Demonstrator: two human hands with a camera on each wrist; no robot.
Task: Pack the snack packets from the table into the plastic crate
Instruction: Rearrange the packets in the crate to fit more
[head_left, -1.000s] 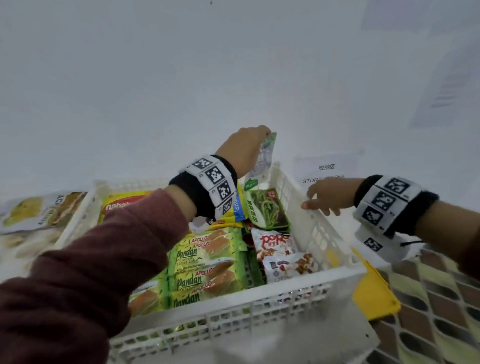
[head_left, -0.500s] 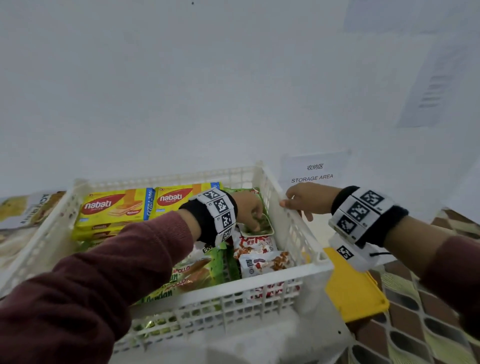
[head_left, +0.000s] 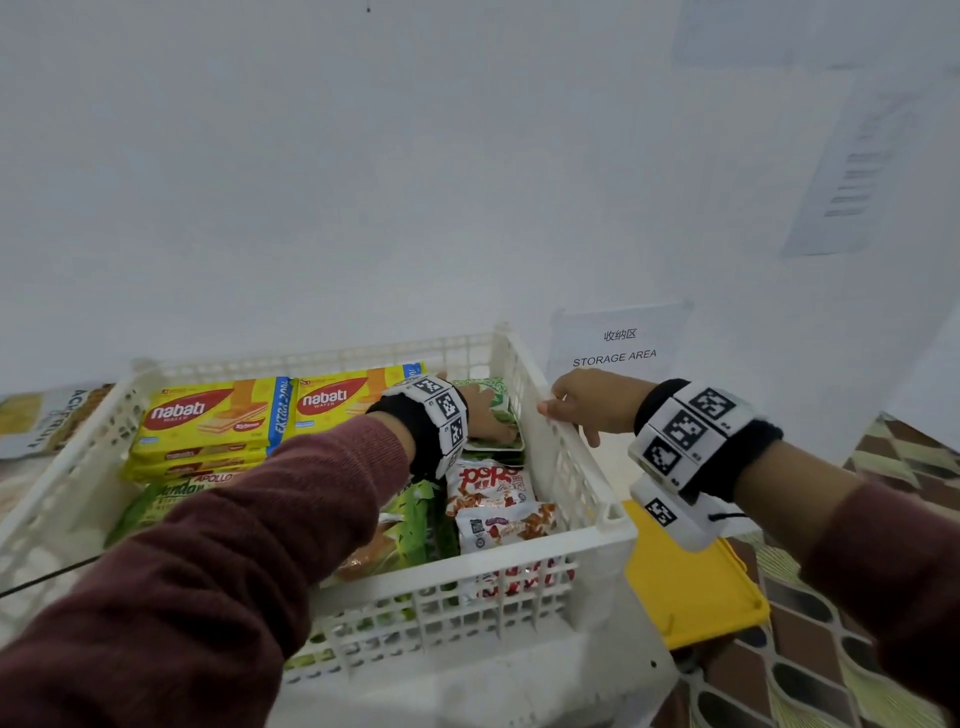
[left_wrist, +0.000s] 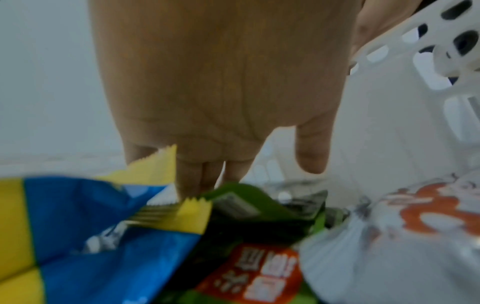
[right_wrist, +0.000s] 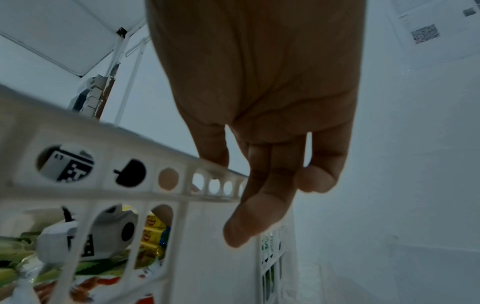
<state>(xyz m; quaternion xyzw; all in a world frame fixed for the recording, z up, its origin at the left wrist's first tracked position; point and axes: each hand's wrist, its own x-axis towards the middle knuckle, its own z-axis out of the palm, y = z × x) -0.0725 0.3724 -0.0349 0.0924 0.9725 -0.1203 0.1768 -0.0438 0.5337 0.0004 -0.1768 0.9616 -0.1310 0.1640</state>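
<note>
Down into the crate has gone the left hand (head_left: 485, 415) since a second ago, when it held a green packet up above the rim. White wall rises behind, with a "STORAGE AREA" sign (head_left: 615, 345) just beyond the right hand (head_left: 592, 402); a white table (head_left: 467, 691) carries the plastic crate (head_left: 597, 499). Flat, fingers straight, the left hand presses the green packet (head_left: 496, 400) in the far corner. Loosely open, the right hand rests fingertips on the crate's rim. Beside the left wrist lie yellow wafer packs (head_left: 208, 421); nearer, white-and-red snack packets (head_left: 493, 483) and green cake packs (head_left: 410, 525). A yellow tray (head_left: 691, 597) sits under the right wrist.
</note>
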